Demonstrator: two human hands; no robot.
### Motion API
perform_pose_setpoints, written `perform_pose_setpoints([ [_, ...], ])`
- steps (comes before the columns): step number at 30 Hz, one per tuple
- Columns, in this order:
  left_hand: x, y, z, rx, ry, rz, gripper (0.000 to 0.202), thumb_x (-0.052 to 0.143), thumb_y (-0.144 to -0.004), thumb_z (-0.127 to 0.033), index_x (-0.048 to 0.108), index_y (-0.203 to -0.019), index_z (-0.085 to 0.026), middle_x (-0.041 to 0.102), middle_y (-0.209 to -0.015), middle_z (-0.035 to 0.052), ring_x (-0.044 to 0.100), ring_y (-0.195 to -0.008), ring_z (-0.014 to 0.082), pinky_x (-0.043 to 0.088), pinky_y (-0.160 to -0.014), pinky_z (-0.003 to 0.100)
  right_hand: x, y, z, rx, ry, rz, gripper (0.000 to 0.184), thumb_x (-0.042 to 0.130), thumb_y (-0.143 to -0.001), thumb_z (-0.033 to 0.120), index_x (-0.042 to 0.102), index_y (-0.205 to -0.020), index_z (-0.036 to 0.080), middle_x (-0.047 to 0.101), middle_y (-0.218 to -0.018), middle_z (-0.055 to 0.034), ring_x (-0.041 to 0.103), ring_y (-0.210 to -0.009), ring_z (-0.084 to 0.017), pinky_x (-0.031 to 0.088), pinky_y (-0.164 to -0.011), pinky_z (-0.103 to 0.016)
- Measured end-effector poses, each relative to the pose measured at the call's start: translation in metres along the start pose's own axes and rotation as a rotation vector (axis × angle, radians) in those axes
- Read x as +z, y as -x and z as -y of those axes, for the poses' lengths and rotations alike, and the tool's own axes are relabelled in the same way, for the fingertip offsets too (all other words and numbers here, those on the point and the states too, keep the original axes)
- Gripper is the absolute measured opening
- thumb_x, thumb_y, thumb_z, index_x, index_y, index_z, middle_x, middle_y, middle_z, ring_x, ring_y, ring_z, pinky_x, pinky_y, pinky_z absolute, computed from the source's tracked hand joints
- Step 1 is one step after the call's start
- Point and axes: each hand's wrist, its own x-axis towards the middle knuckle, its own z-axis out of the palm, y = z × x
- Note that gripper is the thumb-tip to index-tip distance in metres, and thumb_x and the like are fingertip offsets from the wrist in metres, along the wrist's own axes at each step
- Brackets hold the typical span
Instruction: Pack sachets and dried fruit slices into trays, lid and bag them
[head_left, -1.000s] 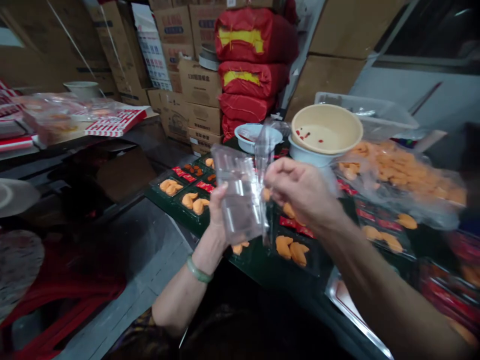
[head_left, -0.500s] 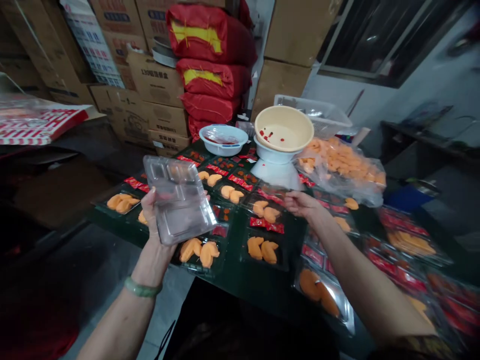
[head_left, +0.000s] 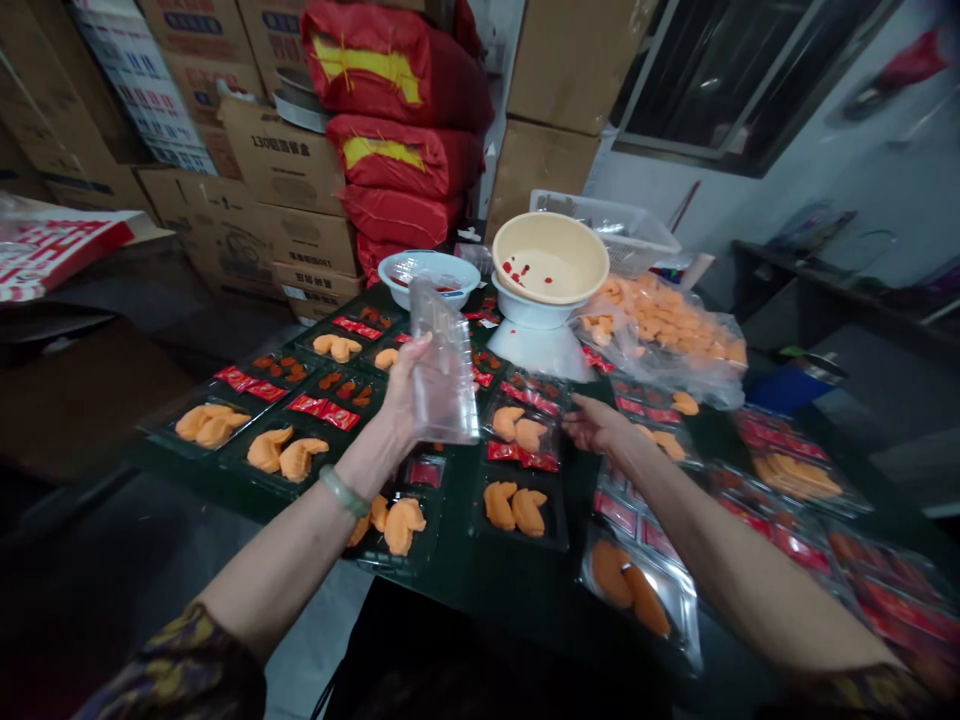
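My left hand grips a clear plastic lid stack, held upright above the rows of dark trays. A green bangle circles that wrist. My right hand reaches out low over a filled tray with orange dumplings and a red sauce packet; its fingers lie stretched toward the tray's right edge, holding nothing that I can see. Another open tray with two orange pieces lies just in front of it.
Dark trays with orange pieces and red packets cover the green table. At the back stand a white bowl, a cream basin on a white one, and a bag of orange pieces. Cardboard boxes and red sacks are stacked behind.
My left hand has swung the clear lids rightward and turned them upright over the trays. My right hand has dropped from the lids down to the tray row.
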Motion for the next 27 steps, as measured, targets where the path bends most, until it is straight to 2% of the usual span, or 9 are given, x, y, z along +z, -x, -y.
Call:
perform_pose_setpoints([
  [4,-0.002,-0.03,0.008,-0.144,-0.064,-0.055,0.035,0.05,-0.07,-0.05,0.057,-0.079,-0.017,0.063,-0.066,0.0046,0.058,-0.058,0.0181,0.052,-0.06,0.038,0.018,0.002,0.004,-0.111,0.056,-0.077,0.025,0.053,-0.086,0.037,0.056,-0.087,0.012,0.052,-0.068,0.0036,0.042,-0.047,-0.003,0.036,-0.042,-0.016],
  [7,-0.01,-0.04,0.013,-0.208,-0.058,-0.026,0.036,0.052,-0.07,-0.05,0.057,-0.081,-0.016,0.063,-0.068,0.0044,0.057,-0.057,0.0166,0.052,-0.061,0.038,0.025,-0.003,0.006,-0.148,0.075,-0.115,0.02,0.057,-0.085,0.031,0.056,-0.086,0.011,0.054,-0.072,0.0019,0.047,-0.052,-0.004,0.04,-0.045,-0.017],
  [11,-0.013,-0.042,0.015,-0.248,-0.049,-0.015,0.04,0.053,-0.07,-0.051,0.058,-0.083,-0.014,0.064,-0.071,0.0068,0.058,-0.058,0.0171,0.052,-0.064,0.038,0.025,-0.011,0.009,-0.155,0.017,-0.089,0.023,0.054,-0.087,0.03,0.057,-0.1,0.011,0.06,-0.091,-0.0042,0.058,-0.071,-0.011,0.05,-0.061,-0.025],
  [17,-0.009,-0.034,0.001,-0.251,-0.055,-0.081,0.042,0.046,-0.074,-0.05,0.059,-0.086,-0.012,0.064,-0.07,0.009,0.06,-0.061,0.0216,0.051,-0.064,0.039,0.021,-0.01,0.02,-0.186,-0.2,0.012,0.026,0.053,-0.088,0.029,0.055,-0.109,0.014,0.059,-0.102,-0.0056,0.06,-0.082,-0.014,0.052,-0.068,-0.031],
  [20,-0.004,-0.023,-0.007,-0.151,-0.045,-0.055,0.043,0.047,-0.073,-0.05,0.059,-0.09,-0.013,0.064,-0.069,0.0082,0.061,-0.065,0.0237,0.051,-0.066,0.042,0.003,0.001,0.018,-0.211,-0.324,0.043,0.014,0.053,-0.087,0.02,0.057,-0.099,0.012,0.062,-0.089,-0.0029,0.06,-0.072,-0.01,0.052,-0.062,-0.025],
  [23,0.008,-0.004,-0.007,-0.072,-0.043,0.037,0.043,0.048,-0.072,-0.05,0.06,-0.094,-0.014,0.065,-0.076,0.0093,0.062,-0.074,0.0267,0.051,-0.071,0.045,-0.035,0.022,0.0,-0.209,-0.414,0.055,0.009,0.051,-0.085,0.007,0.059,-0.083,0.013,0.064,-0.069,-0.0013,0.06,-0.06,-0.01,0.053,-0.056,-0.022],
  [25,0.02,0.012,0.0,-0.142,-0.049,0.107,0.049,0.047,-0.071,-0.054,0.06,-0.096,-0.014,0.066,-0.084,0.012,0.062,-0.081,0.03,0.05,-0.073,0.047,-0.064,0.04,-0.023,-0.188,-0.453,0.051,0.012,0.053,-0.081,0.004,0.059,-0.078,0.013,0.065,-0.064,-0.0018,0.061,-0.057,-0.013,0.053,-0.054,-0.024],
  [27,0.033,0.028,0.013,-0.252,-0.031,0.185,0.053,0.049,-0.068,-0.056,0.06,-0.098,-0.014,0.066,-0.089,0.013,0.062,-0.084,0.0323,0.049,-0.075,0.049,-0.091,0.057,-0.05,-0.226,-0.429,0.006,0.012,0.058,-0.076,0.003,0.058,-0.074,0.015,0.065,-0.063,-0.0023,0.062,-0.054,-0.014,0.054,-0.052,-0.025],
])
